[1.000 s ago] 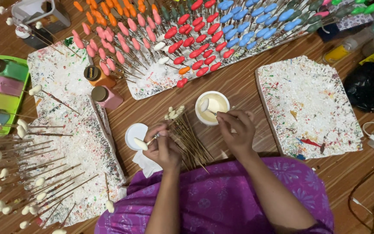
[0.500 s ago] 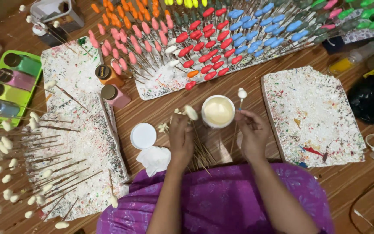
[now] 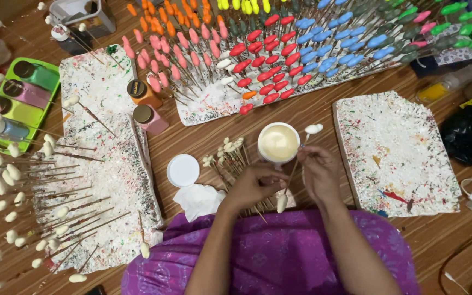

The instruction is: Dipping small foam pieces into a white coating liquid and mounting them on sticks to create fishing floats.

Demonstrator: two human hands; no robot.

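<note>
The right hand (image 3: pixel 319 173) pinches a thin wooden skewer (image 3: pixel 297 159) between thumb and fingertips, its white blob-shaped tip (image 3: pixel 313 129) raised just right of the open jar of cream-coloured paint (image 3: pixel 278 143), seemingly kept clear of the floor so the wet coat touches nothing. The left hand (image 3: pixel 256 184), fingers curled and pressed toward the thumb, appears to grip another stick whose pale tip (image 3: pixel 282 203) hangs down below the jar, near the purple cloth (image 3: pixel 279 257) over the lap; the exact pinch is partly hidden. Just left of the jar lies a loose bundle of small-tipped sticks (image 3: pixel 228 158), within easy reach. Farther left of the jar sit its white lid (image 3: pixel 183 170) and a crumpled white tissue (image 3: pixel 199 199), likely for wiping. Well left of the jar, a paint-speckled foam board (image 3: pixel 110 180) carries many white-tipped skewers (image 3: pixel 23 196), stuck in or laid so the tips stay apart. Above the jar, another board (image 3: pixel 208 104) bristles with pink, red, orange and blue tips (image 3: pixel 269 60), grouped by colour. Right of the jar lies a speckled board (image 3: pixel 400 153).
</note>
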